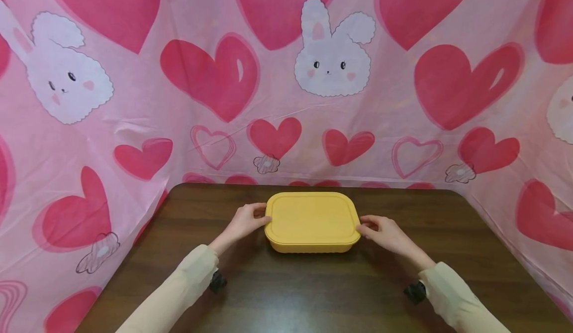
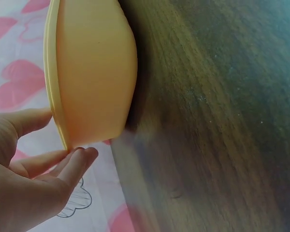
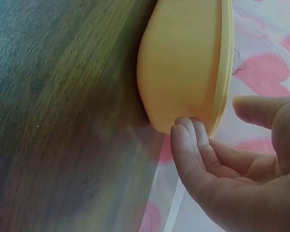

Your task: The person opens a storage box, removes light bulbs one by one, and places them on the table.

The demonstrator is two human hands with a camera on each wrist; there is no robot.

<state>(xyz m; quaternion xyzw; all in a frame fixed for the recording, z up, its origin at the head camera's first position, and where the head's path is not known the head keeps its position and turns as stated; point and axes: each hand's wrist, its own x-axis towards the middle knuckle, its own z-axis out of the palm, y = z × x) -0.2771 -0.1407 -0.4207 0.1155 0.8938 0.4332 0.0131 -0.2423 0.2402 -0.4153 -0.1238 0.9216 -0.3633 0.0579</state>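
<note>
From left to right: a pink cloth (image 1: 134, 89), printed with red hearts and white rabbit faces, hangs beyond the left, far and right edges of a dark wood-grain table (image 1: 291, 293). A pale left sleeve (image 1: 172, 293), with a small black object (image 1: 218, 281) at its cuff, leads to the left hand (image 1: 243, 219), on the side of the far left corner. Its grip is nearly closed: thumb and fingers pinch the rim at the left end of a yellow box (image 1: 311, 248). The box rests upright near the middle of the table's far edge, its long sides parallel to that edge and its yellow lid (image 1: 313, 218) on top. At the opposite end, toward the far right corner, is the right hand (image 1: 382, 231). Its grip is partly spread: the fingers lie at the box's end beneath the rim, while the right wrist view shows the thumb just beside the rim, apart from it. A second black object (image 1: 415, 291) sits at the right sleeve (image 1: 456, 293).
</note>
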